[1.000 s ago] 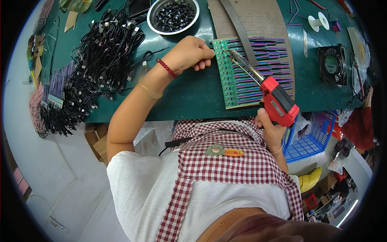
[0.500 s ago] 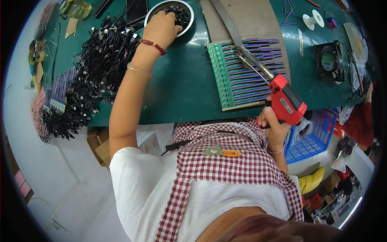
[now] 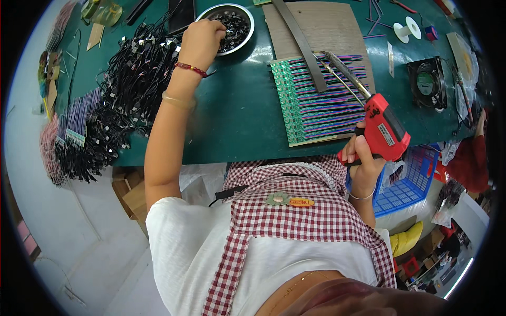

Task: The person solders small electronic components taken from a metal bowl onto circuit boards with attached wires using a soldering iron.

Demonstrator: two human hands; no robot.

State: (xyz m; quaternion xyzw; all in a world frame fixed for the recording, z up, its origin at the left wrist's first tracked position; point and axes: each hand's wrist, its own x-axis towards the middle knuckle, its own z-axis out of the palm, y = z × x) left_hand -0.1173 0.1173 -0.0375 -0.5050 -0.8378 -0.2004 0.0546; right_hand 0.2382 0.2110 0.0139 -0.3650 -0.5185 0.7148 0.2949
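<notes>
Red soldering gun, tip near the circuit boards: right hand, fingers wrapped round grip, the proper hold; we judge it rigid, light. Left hand, at bowl: fingers' contents, we cannot tell.

Cables lie left of the circuit boards.
</notes>
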